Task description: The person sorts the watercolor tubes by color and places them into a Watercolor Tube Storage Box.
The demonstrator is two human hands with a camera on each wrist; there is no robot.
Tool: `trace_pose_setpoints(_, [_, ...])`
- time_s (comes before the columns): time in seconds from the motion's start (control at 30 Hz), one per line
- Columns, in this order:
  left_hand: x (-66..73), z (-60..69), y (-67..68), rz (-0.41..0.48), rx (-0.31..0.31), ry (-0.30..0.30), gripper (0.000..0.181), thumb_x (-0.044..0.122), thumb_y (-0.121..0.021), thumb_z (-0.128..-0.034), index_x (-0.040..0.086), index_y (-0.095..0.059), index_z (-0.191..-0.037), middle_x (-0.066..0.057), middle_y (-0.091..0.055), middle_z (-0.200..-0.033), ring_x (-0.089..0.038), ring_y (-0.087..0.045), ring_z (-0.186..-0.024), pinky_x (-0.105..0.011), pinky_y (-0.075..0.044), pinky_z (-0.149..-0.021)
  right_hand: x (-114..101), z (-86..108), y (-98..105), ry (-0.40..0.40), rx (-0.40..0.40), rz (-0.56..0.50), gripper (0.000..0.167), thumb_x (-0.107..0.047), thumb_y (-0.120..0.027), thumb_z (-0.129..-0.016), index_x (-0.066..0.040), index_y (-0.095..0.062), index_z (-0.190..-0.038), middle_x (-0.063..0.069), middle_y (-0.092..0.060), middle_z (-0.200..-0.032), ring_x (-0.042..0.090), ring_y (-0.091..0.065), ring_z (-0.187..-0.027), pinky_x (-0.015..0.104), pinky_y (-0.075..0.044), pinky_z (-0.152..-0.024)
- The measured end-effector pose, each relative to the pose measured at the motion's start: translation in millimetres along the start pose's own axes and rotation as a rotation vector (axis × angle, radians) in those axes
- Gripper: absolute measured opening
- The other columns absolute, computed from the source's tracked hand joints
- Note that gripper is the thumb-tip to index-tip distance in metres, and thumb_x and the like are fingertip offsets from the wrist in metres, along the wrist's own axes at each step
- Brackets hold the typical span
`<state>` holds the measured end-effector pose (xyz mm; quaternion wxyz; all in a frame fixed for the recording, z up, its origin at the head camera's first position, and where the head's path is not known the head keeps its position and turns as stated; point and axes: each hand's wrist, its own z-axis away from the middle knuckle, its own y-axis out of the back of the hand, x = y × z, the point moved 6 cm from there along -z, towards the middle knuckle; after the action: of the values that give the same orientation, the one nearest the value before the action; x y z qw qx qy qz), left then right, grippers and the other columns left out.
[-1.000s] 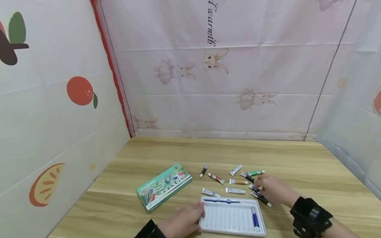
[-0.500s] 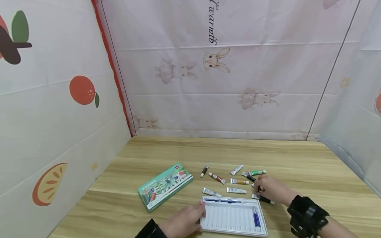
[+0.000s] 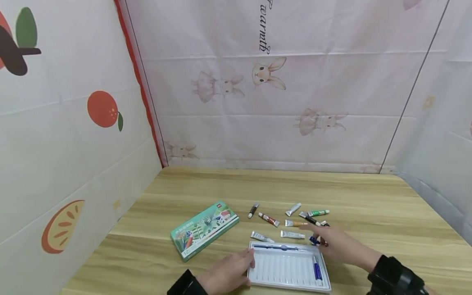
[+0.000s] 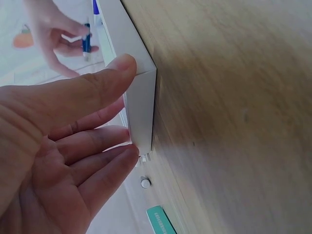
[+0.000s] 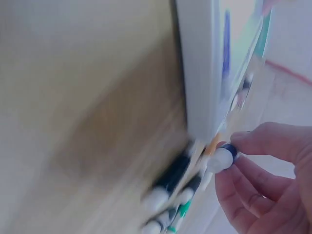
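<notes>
My right hand [image 3: 339, 244] pinches a dark blue paint tube [image 3: 314, 241] with a white cap, between thumb and fingers, just beyond the far right corner of a white plastic tray [image 3: 276, 268]. The same tube [image 5: 223, 158] shows cap-first in the right wrist view. My left hand [image 3: 228, 271] holds the tray's left end; in the left wrist view its thumb [image 4: 114, 73] lies on the outer wall with the fingertips at the edge. Parallel grooves line the tray. A slim dark blue brush [image 3: 276, 247] lies along its far side, a blue pen-like item [image 3: 317, 271] on the right.
Several paint tubes lie loose beyond the tray, among them a green one [image 3: 318, 213], a red-brown one [image 3: 268, 219] and a white one [image 3: 292, 234]. A green printed box [image 3: 205, 231] lies to the left. Patterned cloth [image 3: 236, 135] hangs behind the table.
My right hand has picked up the blue tube from among the tubes at right and carried it towards the tray's far right corner. The left hand has stayed at the tray.
</notes>
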<state>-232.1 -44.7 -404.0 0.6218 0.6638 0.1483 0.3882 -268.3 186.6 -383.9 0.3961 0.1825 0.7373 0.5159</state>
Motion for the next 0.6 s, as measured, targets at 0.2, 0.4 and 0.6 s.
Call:
trace_pose_setpoints(0.2, [0.3,-0.6,0.9,0.005,0.005,-0.019,0.028,0.012,-0.073,-0.0775,0.012,-0.053,-0.097,-0.003,-0.057,-0.110,0.001,-0.046,-0.074,-0.017,-0.046,-0.077,-22.9,7.1,-11.1,0.028,-0.052,-0.102,0.050,0.005,-0.066,-0.076,-0.014,-0.057,-0.121,-0.003,-0.055,-0.095,0.003,-0.049,-0.074,0.022,-0.047,-0.058])
trace_pose_setpoints(0.4, [-0.1,-0.4,1.1,0.017,0.007,-0.034,0.028,0.011,-0.073,-0.0777,0.012,-0.053,-0.097,0.001,-0.057,-0.103,0.001,-0.045,-0.074,-0.017,-0.046,-0.076,-31.5,8.1,-13.4,0.036,-0.052,-0.202,0.039,0.001,-0.068,-0.077,-0.012,-0.059,-0.113,-0.007,-0.056,-0.091,0.002,-0.052,-0.072,0.021,-0.049,-0.058])
trace_pose_setpoints(0.6, [-2.0,-0.2,-1.1,0.024,-0.005,-0.025,0.027,0.011,-0.072,-0.0786,0.013,-0.054,-0.098,0.000,-0.057,-0.107,0.001,-0.045,-0.075,-0.017,-0.046,-0.076,-29.7,9.3,-21.1,-0.043,-0.089,-0.353,0.032,-0.007,-0.069,-0.080,-0.009,-0.058,-0.110,-0.007,-0.057,-0.087,0.004,-0.053,-0.074,0.023,-0.050,-0.061])
